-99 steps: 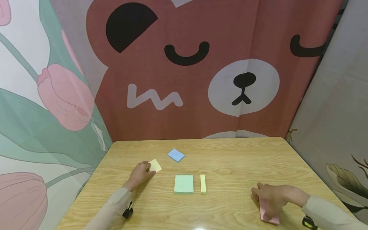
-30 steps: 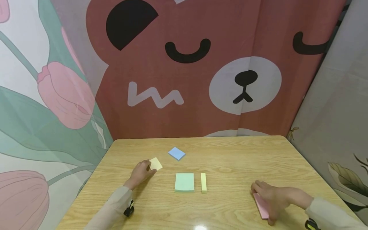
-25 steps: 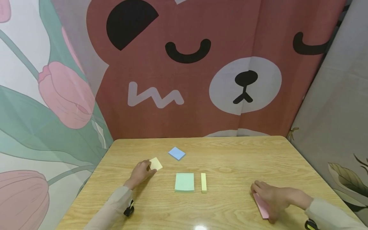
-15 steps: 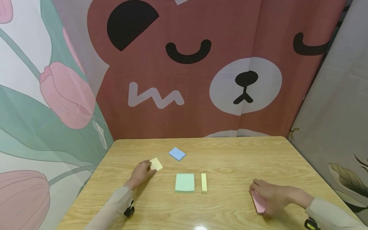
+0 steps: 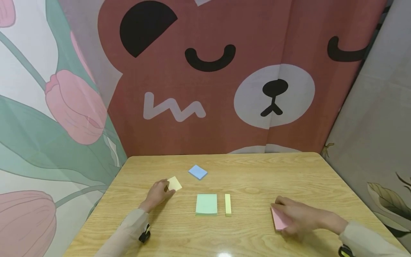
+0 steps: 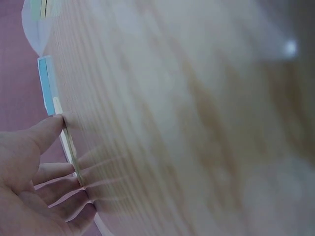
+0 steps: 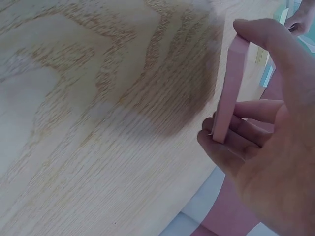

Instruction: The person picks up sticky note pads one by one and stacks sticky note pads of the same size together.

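Note:
At the table's left, my left hand (image 5: pixel 157 194) pinches a pale yellow sticky note pad (image 5: pixel 174 183) between thumb and fingers. The left wrist view shows that thin pad (image 6: pixel 70 147) edge-on. On the right side, my right hand (image 5: pixel 302 216) grips a pink sticky note pad (image 5: pixel 278 218), thumb at one end and fingers at the other. Its long pink side (image 7: pixel 230 93) faces the right wrist camera, tilted, and the hand hides part of its top in the head view. A mint green sticky note pad (image 5: pixel 206 204) lies between the hands.
A narrow yellow sticky note pad (image 5: pixel 228 205) lies just right of the green one, apart from it. Farther back is a blue sticky note pad (image 5: pixel 197 172), set diagonally. Behind the wooden table (image 5: pixel 257 178) hangs a bear-print curtain (image 5: pixel 208 135).
My right hand has shifted the pink pad leftward and a little toward the back, its grip moving from above to around the ends. The left hand stays on the pale yellow pad.

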### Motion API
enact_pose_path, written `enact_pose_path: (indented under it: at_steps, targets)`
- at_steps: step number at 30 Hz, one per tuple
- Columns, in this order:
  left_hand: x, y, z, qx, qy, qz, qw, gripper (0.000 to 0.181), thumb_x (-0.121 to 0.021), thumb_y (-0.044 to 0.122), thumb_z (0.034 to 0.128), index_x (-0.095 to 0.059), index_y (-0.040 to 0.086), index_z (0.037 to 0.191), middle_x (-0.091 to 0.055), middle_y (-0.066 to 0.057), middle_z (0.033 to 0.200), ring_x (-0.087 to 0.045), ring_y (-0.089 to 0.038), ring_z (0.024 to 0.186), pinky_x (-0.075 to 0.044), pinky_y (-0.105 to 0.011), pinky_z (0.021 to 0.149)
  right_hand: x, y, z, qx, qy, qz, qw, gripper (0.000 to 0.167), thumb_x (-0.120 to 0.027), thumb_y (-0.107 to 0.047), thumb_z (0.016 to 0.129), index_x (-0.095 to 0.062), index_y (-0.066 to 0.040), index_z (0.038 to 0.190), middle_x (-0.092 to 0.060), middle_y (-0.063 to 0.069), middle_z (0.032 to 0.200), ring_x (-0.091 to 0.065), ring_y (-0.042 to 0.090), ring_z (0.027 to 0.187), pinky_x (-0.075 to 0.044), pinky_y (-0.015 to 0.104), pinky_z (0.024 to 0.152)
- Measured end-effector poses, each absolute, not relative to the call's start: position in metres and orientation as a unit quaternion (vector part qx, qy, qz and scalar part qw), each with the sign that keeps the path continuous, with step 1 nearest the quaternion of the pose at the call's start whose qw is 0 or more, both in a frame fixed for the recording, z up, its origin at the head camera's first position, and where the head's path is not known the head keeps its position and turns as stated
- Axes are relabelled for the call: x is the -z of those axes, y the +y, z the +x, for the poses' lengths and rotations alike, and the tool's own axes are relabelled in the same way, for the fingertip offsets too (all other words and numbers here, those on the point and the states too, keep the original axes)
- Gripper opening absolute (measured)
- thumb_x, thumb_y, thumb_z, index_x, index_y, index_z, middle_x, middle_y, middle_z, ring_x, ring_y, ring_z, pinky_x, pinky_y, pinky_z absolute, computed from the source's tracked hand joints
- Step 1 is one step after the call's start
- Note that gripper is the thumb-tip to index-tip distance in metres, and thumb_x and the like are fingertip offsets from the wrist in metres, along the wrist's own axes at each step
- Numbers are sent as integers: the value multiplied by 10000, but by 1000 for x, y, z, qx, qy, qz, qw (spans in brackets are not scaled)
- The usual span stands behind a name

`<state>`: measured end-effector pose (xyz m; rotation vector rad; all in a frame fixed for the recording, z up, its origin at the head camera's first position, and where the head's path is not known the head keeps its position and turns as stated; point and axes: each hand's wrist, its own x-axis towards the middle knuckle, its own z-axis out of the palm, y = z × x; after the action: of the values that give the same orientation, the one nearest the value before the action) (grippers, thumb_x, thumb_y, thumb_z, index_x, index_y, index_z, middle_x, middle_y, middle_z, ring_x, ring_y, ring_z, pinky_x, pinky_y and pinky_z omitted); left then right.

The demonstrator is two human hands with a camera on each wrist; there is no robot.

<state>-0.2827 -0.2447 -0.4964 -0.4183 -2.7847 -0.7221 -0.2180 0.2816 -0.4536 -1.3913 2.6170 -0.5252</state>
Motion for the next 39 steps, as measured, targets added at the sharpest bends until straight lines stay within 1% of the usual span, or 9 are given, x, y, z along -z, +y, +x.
enact_pose_path:
  at_steps: [3,8,14,16,19,24,30,35,39]
  targets:
    - [497,-245,-283,251,-951,-139,115,430,-765,99,867,-415,75,618,-599,-361,1191,-615,-483,1029,-456,-415,705,453,278,-219,172,872,-456,52,708,-789,-323,837,-524,107,1333,-459,23,1131,-442,42,874,-427,188,675]
    - [497,-244,-282,249,-952,-137,115,431,-764,103,870,-414,69,620,-593,-364,1199,-629,-469,975,-444,-392,673,455,271,-221,156,878,-453,25,713,-805,-335,816,-543,107,1311,-507,77,1191,-482,78,926,-480,233,706]
    - [496,-242,-278,251,-951,-141,116,423,-761,92,869,-423,50,619,-593,-374,1185,-602,-506,1047,-434,-397,670,457,263,-225,150,886,-437,23,733,-791,-393,835,-547,108,1311,-532,125,1237,-540,154,1026,-529,330,802]
    - [495,-242,-277,252,-951,-140,114,423,-760,90,871,-422,50,618,-593,-374,1184,-594,-511,1063,-434,-400,676,457,260,-226,150,888,-435,18,730,-792,-409,832,-559,103,1297,-543,139,1236,-553,176,1036,-534,342,810]
    - [497,-243,-279,249,-951,-140,114,429,-761,94,871,-420,54,614,-593,-374,1184,-592,-512,1066,-440,-399,679,458,256,-227,153,887,-435,8,712,-800,-399,825,-573,95,1284,-557,143,1225,-564,180,1022,-538,335,799]
    - [499,-245,-284,247,-951,-144,116,436,-757,96,875,-416,68,604,-593,-375,1183,-598,-508,1063,-455,-410,706,461,251,-232,152,888,-434,7,717,-806,-385,816,-574,95,1295,-557,132,1225,-566,181,1026,-540,335,811]
    - [497,-244,-286,247,-950,-147,119,433,-760,98,872,-422,67,602,-606,-367,1165,-613,-493,1046,-458,-421,721,462,243,-237,147,883,-445,-14,730,-815,-358,800,-567,110,1302,-555,142,1229,-561,202,1034,-539,342,826]
    - [498,-245,-286,240,-952,-148,116,431,-762,101,871,-424,76,604,-612,-363,1156,-620,-483,1034,-460,-422,723,461,237,-241,144,885,-443,-11,727,-814,-360,806,-569,111,1301,-560,168,1235,-569,248,1056,-539,374,846]
    - [499,-245,-286,238,-952,-151,115,422,-755,100,876,-429,78,609,-602,-372,1164,-623,-488,1015,-460,-424,713,463,233,-244,142,884,-445,-11,719,-814,-364,807,-575,99,1302,-570,156,1234,-579,237,1055,-540,374,853]
